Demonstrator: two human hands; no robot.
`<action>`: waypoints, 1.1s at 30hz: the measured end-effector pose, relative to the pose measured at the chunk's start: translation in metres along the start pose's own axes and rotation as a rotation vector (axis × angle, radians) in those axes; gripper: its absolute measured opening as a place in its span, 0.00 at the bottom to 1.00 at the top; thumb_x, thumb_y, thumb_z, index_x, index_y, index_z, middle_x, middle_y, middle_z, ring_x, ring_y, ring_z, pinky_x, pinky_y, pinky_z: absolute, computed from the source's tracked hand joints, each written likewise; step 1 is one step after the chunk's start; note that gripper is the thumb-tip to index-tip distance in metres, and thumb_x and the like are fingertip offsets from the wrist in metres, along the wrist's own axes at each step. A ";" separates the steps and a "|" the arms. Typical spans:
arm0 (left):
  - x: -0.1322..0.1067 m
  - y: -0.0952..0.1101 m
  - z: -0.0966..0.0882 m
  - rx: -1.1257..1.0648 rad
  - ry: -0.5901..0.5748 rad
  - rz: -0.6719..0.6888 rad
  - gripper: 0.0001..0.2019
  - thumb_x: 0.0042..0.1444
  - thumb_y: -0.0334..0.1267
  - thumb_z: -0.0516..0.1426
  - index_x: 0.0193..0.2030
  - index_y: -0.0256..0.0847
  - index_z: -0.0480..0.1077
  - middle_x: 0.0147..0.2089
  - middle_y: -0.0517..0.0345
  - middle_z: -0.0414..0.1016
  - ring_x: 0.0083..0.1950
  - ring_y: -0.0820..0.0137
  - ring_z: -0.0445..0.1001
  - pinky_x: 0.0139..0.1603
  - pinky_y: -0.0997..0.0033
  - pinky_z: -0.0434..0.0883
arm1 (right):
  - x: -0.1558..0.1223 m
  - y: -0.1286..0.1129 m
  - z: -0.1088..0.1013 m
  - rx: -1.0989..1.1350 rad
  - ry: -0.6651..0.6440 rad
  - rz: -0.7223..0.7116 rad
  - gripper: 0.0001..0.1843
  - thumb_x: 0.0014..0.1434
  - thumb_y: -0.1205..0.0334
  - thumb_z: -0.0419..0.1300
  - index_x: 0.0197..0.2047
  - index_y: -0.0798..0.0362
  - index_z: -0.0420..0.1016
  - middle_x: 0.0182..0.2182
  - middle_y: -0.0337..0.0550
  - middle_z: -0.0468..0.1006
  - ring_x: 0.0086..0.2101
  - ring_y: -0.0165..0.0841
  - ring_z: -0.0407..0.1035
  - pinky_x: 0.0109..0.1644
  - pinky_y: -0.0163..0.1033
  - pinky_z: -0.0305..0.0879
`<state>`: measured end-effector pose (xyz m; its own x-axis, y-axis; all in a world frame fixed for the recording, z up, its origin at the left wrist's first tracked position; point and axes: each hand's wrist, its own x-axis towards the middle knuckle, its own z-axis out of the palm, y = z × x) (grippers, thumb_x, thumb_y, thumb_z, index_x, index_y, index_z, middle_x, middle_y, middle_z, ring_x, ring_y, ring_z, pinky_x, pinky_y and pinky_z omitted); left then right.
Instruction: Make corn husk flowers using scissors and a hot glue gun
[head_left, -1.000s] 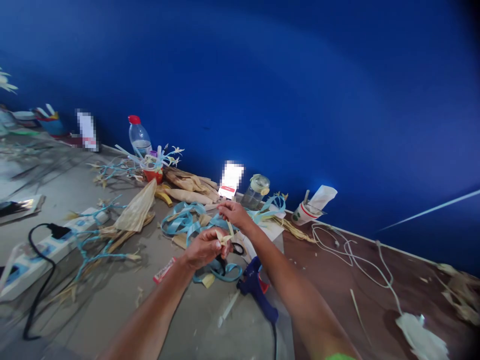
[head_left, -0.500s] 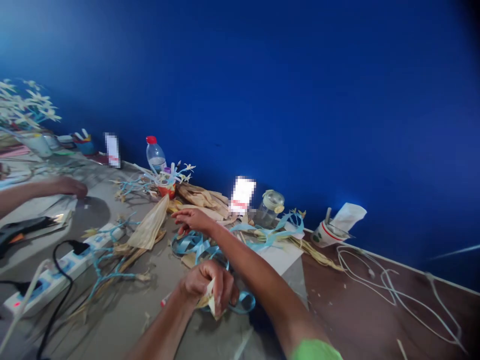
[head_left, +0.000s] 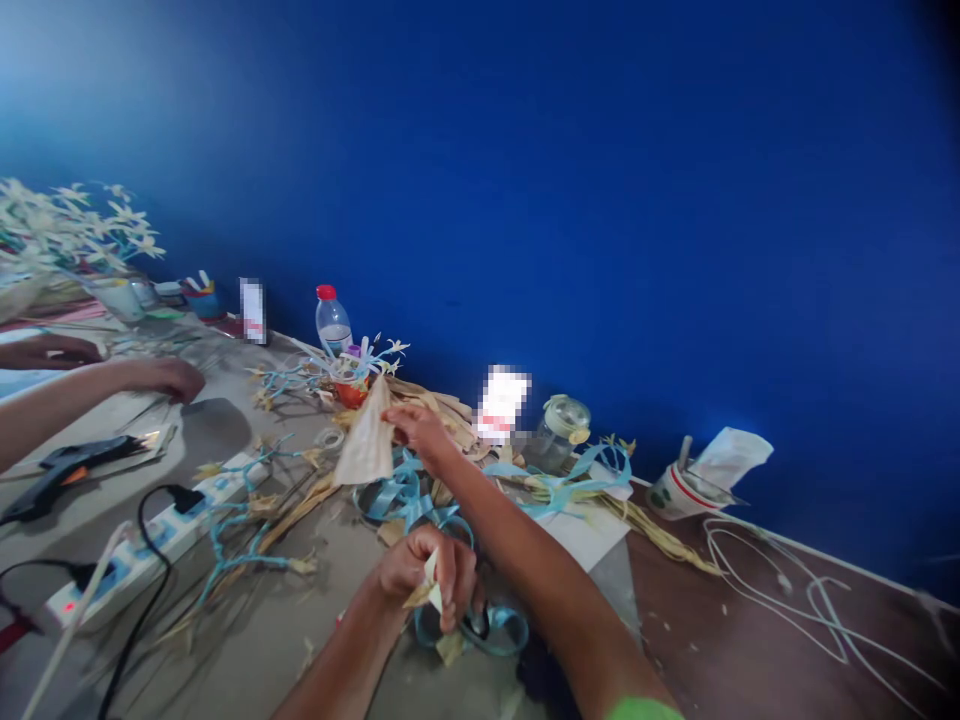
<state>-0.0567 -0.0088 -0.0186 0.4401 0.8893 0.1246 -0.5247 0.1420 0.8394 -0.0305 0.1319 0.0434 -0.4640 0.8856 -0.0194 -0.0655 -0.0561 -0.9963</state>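
My left hand (head_left: 429,572) is closed around a small folded piece of pale corn husk (head_left: 428,594), held just above the table over a loop of light blue ribbon (head_left: 480,630). My right hand (head_left: 418,427) reaches forward across it and pinches the top of a large dried corn husk leaf (head_left: 365,446), lifted off the table and hanging upright. A tangle of blue ribbon (head_left: 401,492) lies under the right forearm. More dried husks (head_left: 442,405) are piled behind.
A power strip (head_left: 161,535) with black cables lies at left, beside blue-wrapped stems (head_left: 247,540). A black glue gun (head_left: 52,475) rests near another person's hands (head_left: 161,378). A water bottle (head_left: 331,320), glass jar (head_left: 556,430), paper cup (head_left: 675,490) and white cords (head_left: 795,590) line the wall.
My right hand let go of the small husk piece, reached forward left and lifted the large husk leaf. My left hand kept the small piece. The view swung left, showing another person's hands.
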 end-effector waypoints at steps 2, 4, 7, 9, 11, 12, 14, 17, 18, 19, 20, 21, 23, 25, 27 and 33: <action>0.003 0.011 0.011 -0.072 -0.205 0.014 0.26 0.38 0.62 0.62 0.12 0.42 0.62 0.13 0.57 0.63 0.15 0.68 0.66 0.29 0.58 0.67 | -0.020 -0.019 -0.034 -0.133 0.162 -0.145 0.10 0.49 0.56 0.61 0.33 0.54 0.74 0.26 0.36 0.71 0.27 0.27 0.62 0.33 0.32 0.61; 0.006 0.018 0.019 -0.165 -0.234 0.018 0.24 0.40 0.59 0.63 0.14 0.41 0.63 0.13 0.61 0.61 0.13 0.71 0.64 0.29 0.59 0.68 | -0.046 -0.033 -0.066 -0.261 0.323 -0.228 0.10 0.46 0.60 0.62 0.33 0.53 0.73 0.29 0.38 0.73 0.31 0.29 0.64 0.38 0.34 0.63; 0.011 0.023 0.022 -0.263 -0.145 0.094 0.18 0.38 0.48 0.68 0.18 0.41 0.64 0.18 0.64 0.64 0.15 0.77 0.63 0.31 0.65 0.68 | -0.093 -0.041 -0.099 -0.357 0.365 -0.224 0.11 0.47 0.60 0.60 0.36 0.53 0.72 0.32 0.40 0.73 0.30 0.29 0.64 0.37 0.36 0.63; 0.016 0.024 0.021 -0.304 0.013 0.116 0.16 0.38 0.45 0.69 0.22 0.41 0.67 0.24 0.63 0.68 0.21 0.77 0.66 0.35 0.66 0.69 | -0.122 -0.038 -0.109 -0.375 0.369 -0.216 0.14 0.48 0.62 0.59 0.40 0.53 0.72 0.33 0.40 0.72 0.29 0.29 0.63 0.37 0.36 0.63; 0.024 0.022 0.020 -0.316 0.164 0.098 0.14 0.38 0.43 0.69 0.25 0.41 0.69 0.34 0.59 0.73 0.31 0.72 0.72 0.39 0.65 0.70 | -0.146 -0.033 -0.110 -0.342 0.365 -0.205 0.20 0.46 0.65 0.60 0.46 0.53 0.70 0.33 0.39 0.71 0.29 0.28 0.64 0.37 0.35 0.64; 0.028 0.020 0.021 -0.320 0.225 0.097 0.14 0.38 0.42 0.69 0.26 0.40 0.70 0.41 0.57 0.75 0.39 0.69 0.73 0.44 0.64 0.70 | -0.155 -0.031 -0.109 -0.298 0.348 -0.187 0.24 0.46 0.66 0.60 0.49 0.52 0.69 0.33 0.38 0.71 0.29 0.28 0.64 0.37 0.35 0.64; 0.033 0.015 0.023 -0.336 0.259 0.086 0.14 0.38 0.41 0.70 0.24 0.39 0.69 0.45 0.56 0.75 0.47 0.64 0.72 0.49 0.62 0.69 | -0.169 -0.027 -0.106 -0.172 0.308 -0.143 0.28 0.45 0.67 0.61 0.53 0.51 0.65 0.31 0.36 0.70 0.30 0.28 0.66 0.37 0.34 0.65; 0.034 0.008 0.028 -0.328 0.250 0.020 0.12 0.37 0.39 0.70 0.26 0.40 0.72 0.35 0.59 0.76 0.40 0.67 0.74 0.47 0.64 0.70 | -0.181 -0.021 -0.099 -0.069 0.297 -0.089 0.30 0.46 0.67 0.62 0.54 0.50 0.64 0.31 0.36 0.71 0.31 0.29 0.68 0.38 0.35 0.66; 0.032 0.006 0.030 -0.318 0.244 -0.001 0.13 0.36 0.39 0.71 0.27 0.40 0.73 0.32 0.59 0.76 0.37 0.69 0.74 0.44 0.66 0.71 | -0.183 -0.019 -0.098 -0.074 0.316 -0.078 0.29 0.46 0.68 0.62 0.53 0.51 0.64 0.31 0.36 0.71 0.31 0.30 0.68 0.38 0.35 0.66; 0.031 0.005 0.032 -0.302 0.239 -0.023 0.14 0.34 0.38 0.71 0.27 0.39 0.74 0.30 0.59 0.76 0.34 0.70 0.74 0.41 0.68 0.71 | -0.184 -0.016 -0.096 -0.097 0.342 -0.070 0.29 0.46 0.68 0.62 0.53 0.51 0.65 0.31 0.36 0.71 0.31 0.30 0.68 0.38 0.36 0.66; 0.029 0.004 0.034 -0.278 0.233 -0.047 0.14 0.33 0.38 0.72 0.27 0.39 0.75 0.29 0.58 0.76 0.32 0.70 0.74 0.39 0.70 0.71 | -0.185 -0.013 -0.095 -0.134 0.373 -0.065 0.28 0.45 0.69 0.61 0.52 0.51 0.66 0.31 0.37 0.71 0.31 0.30 0.68 0.38 0.36 0.66; 0.028 0.003 0.036 -0.248 0.229 -0.071 0.14 0.33 0.37 0.72 0.28 0.38 0.75 0.28 0.57 0.77 0.31 0.71 0.74 0.37 0.71 0.72 | -0.186 -0.010 -0.094 -0.178 0.402 -0.061 0.28 0.45 0.70 0.61 0.51 0.51 0.67 0.31 0.37 0.71 0.31 0.31 0.68 0.38 0.37 0.66; 0.028 0.003 0.039 -0.188 0.239 -0.120 0.13 0.34 0.35 0.71 0.27 0.37 0.75 0.28 0.56 0.78 0.29 0.71 0.74 0.34 0.73 0.71 | -0.188 -0.005 -0.094 -0.249 0.425 -0.056 0.25 0.44 0.72 0.60 0.48 0.51 0.69 0.30 0.37 0.73 0.32 0.32 0.68 0.39 0.37 0.66; 0.030 0.003 0.041 -0.158 0.277 -0.149 0.12 0.36 0.35 0.71 0.26 0.35 0.74 0.28 0.55 0.78 0.28 0.72 0.74 0.31 0.75 0.71 | -0.190 -0.003 -0.095 -0.233 0.414 -0.042 0.20 0.43 0.71 0.60 0.43 0.51 0.72 0.31 0.38 0.74 0.33 0.32 0.69 0.40 0.37 0.66; 0.032 0.002 0.042 -0.156 0.309 -0.154 0.12 0.35 0.35 0.71 0.26 0.34 0.74 0.27 0.55 0.79 0.27 0.73 0.74 0.30 0.76 0.71 | -0.194 -0.003 -0.098 -0.137 0.414 0.005 0.14 0.43 0.68 0.61 0.37 0.52 0.73 0.30 0.38 0.75 0.31 0.32 0.69 0.38 0.36 0.65; 0.031 0.000 0.042 -0.131 0.281 -0.207 0.12 0.34 0.36 0.71 0.25 0.35 0.74 0.28 0.55 0.80 0.27 0.73 0.75 0.30 0.76 0.73 | -0.206 -0.005 -0.113 0.046 0.595 0.071 0.09 0.42 0.62 0.61 0.31 0.53 0.74 0.21 0.34 0.70 0.23 0.28 0.62 0.29 0.33 0.59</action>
<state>-0.0128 0.0003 0.0072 0.3387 0.9181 -0.2059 -0.5421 0.3693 0.7548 0.1655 0.0025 0.0428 0.1044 0.9842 -0.1432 -0.0968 -0.1332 -0.9863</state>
